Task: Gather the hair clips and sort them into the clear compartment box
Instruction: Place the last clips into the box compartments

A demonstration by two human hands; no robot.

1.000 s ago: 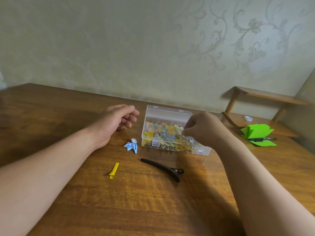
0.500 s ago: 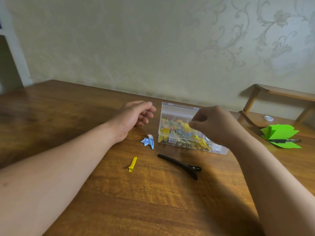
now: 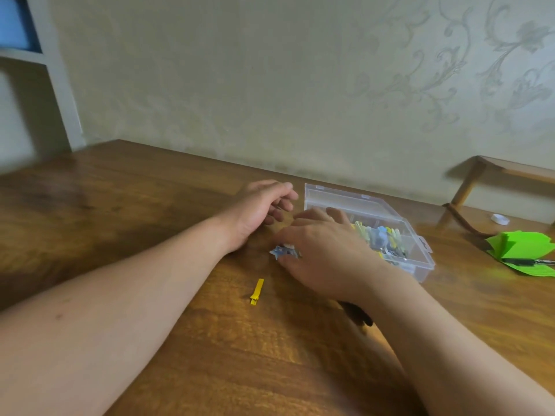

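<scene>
Since the earlier frames our right hand (image 3: 327, 253) has left the clear compartment box (image 3: 399, 232) and come down toward us and to the left, onto the small blue clip (image 3: 282, 252) that lay bare on the table (image 3: 120, 205) half a second ago. Going from the left: our left hand (image 3: 258, 210) rests on the wood just left of the box, fingers loosely curled and holding nothing. Nearer to us, the yellow clip (image 3: 257, 291) lies alone on the table, apart from both hands. Just beyond it sits the blue clip, with our right thumb at its near edge and the fingers spread flat above it; the picture is blurred there, so we cannot tell whether the hand has pinched it or only touches it. Under our right wrist, the dark end of the black clip (image 3: 359, 316) pokes out, the rest hidden by the arm. The box stands open behind the right hand, lid tilted back toward the wall, with a heap of yellow, blue and pale clips inside; which compartment holds which we cannot make out. At the far right lie green paper (image 3: 522, 246) and a black pen (image 3: 519, 261) across it.
</scene>
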